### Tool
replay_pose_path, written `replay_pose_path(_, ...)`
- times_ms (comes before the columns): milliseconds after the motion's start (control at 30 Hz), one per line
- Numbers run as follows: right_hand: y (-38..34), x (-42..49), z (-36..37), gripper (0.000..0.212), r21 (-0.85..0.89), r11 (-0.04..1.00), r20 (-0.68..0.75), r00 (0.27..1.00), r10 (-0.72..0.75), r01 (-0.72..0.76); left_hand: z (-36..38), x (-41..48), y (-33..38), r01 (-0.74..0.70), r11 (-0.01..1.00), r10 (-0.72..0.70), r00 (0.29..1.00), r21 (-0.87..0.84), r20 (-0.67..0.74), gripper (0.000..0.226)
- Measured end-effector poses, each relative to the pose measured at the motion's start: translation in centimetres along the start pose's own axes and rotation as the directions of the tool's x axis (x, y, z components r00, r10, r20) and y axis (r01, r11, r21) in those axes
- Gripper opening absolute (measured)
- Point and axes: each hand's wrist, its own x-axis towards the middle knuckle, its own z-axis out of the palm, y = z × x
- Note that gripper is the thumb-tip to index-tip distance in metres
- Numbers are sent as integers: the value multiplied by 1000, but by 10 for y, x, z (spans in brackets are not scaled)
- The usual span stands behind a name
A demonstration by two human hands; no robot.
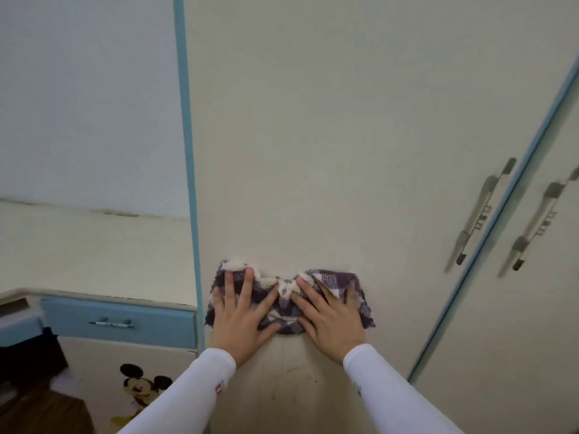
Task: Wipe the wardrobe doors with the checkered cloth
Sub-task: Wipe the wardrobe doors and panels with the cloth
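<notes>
Wiping is under way on 1 door only. Both hands press the checkered cloth (288, 299) flat against the left wardrobe door (344, 120), low on the panel — the left hand (241, 311) on the cloth's left half, the right hand (329, 311) on its right half, fingers spread wide and palms down, pinning rather than gripping it. The cloth is bunched in the middle between them. Most of this door rises above the cloth, and whether it has been wiped cannot be told. The right door (532, 308), past the 2 handles (479, 211), looks untouched — I judge well over half the job remains.
</notes>
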Motion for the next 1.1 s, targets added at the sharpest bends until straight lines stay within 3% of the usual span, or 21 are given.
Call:
replay_pose_path(167, 56, 36, -48, 54, -20, 987, -115, 981, 154, -157, -37, 69, 42, -20, 999, 16, 992, -28, -125, 65)
replay_pose_path(300, 117, 12, -57, 55, -40, 976, -155, 966, 206, -215, -48, 116, 91, -101, 995, 98, 972, -3, -212, 64)
replay_pose_path(467, 143, -67, -29, 56, -96, 957, 20, 961, 276, -273, -4, 99, 149, -227, 968, 244, 953, 109, -182, 63)
replay_pose_path(633, 129, -127, -2, 53, -69, 951, 220, 926, 308, -300, 29, 61, 175, -310, 945, 318, 946, 107, -65, 58)
replay_pose_path(800, 112, -162, 9, 55, -35, 977, 357, 910, 209, -211, 41, 18, 175, -361, 929, 358, 933, 86, 50, 64)
replay_pose_path(933, 115, -142, 2, 55, 44, 962, 237, 938, 253, -271, 29, 25, 169, -323, 946, 320, 945, 39, 64, 53)
replay_pose_path(1100, 123, -58, -31, 55, 133, 907, 14, 916, 401, -399, -12, 63, 146, -58, 998, 57, 996, -14, -72, 63)
